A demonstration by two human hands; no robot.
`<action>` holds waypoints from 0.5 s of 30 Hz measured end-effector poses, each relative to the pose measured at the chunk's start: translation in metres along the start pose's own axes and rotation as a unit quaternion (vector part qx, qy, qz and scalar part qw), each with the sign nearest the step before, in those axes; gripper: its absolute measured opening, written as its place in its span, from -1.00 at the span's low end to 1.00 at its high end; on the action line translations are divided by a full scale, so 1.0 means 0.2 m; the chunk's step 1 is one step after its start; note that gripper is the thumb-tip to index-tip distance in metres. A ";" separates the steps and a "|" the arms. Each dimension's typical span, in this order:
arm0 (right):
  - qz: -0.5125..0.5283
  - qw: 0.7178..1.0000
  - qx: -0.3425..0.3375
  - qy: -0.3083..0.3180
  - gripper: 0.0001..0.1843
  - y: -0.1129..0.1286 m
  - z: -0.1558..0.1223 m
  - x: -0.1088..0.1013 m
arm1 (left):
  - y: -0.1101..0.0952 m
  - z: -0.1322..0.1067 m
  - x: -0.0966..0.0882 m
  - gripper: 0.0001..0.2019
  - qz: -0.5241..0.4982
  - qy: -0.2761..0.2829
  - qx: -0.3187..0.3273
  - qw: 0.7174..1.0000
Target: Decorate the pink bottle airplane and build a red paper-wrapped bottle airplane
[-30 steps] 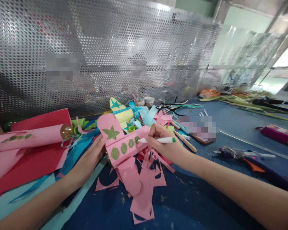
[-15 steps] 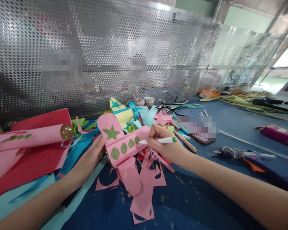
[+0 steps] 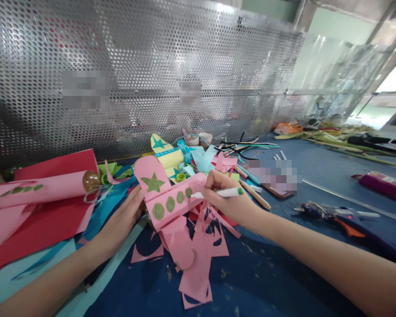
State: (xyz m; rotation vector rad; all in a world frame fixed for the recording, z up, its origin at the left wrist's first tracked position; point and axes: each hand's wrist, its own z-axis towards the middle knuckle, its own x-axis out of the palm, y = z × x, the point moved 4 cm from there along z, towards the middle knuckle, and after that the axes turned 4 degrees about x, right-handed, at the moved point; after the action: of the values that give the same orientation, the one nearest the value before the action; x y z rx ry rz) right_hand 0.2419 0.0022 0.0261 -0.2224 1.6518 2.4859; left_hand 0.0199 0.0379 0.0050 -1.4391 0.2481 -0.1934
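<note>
A pink paper airplane point(image 3: 174, 189), built around a tube, lies tilted in front of me, with a green star on its upper wing and a row of green dots along the body. My left hand point(image 3: 127, 218) holds its left end, fingers stretched along the side near the wing; the thumb is mostly hidden. In my right hand point(image 3: 219, 187) a white marker point(image 3: 231, 192) with a green end is pinched, its tip at the rightmost green dot. Pink paper scraps point(image 3: 198, 264) lie under and below the airplane.
To the left, another pink tube craft point(image 3: 53, 189) rests on red paper point(image 3: 79, 165). A yellow and blue craft point(image 3: 171, 158) sits behind. At right lie a phone point(image 3: 277, 187), a glue gun point(image 3: 346, 224) and a purple box point(image 3: 384, 184). A perforated metal screen point(image 3: 145, 57) stands behind.
Almost nothing differs. The marker's rear end has tipped up very slightly, while its tip stays at the same dot; the left hand and airplane hold still.
</note>
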 end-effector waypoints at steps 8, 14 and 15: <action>0.014 1.000 0.006 0.007 -0.76 0.00 -0.01 0.00 | -0.01 -0.01 0.01 -0.39 -0.015 0.003 -0.009 1.000; 0.002 1.000 0.005 -0.002 -0.76 0.00 0.00 0.00 | 0.00 0.00 0.00 -0.38 0.025 0.000 0.006 1.000; 0.000 1.000 0.004 -0.001 -0.77 0.00 0.00 0.00 | -0.01 0.00 -0.01 -0.39 0.046 0.002 0.019 0.999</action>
State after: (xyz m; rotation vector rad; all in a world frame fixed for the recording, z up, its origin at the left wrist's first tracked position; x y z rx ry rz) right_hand 0.2427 0.0023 0.0266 -0.2181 1.6598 2.4783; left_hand 0.0189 0.0388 0.0062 -1.3867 0.3118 -0.1264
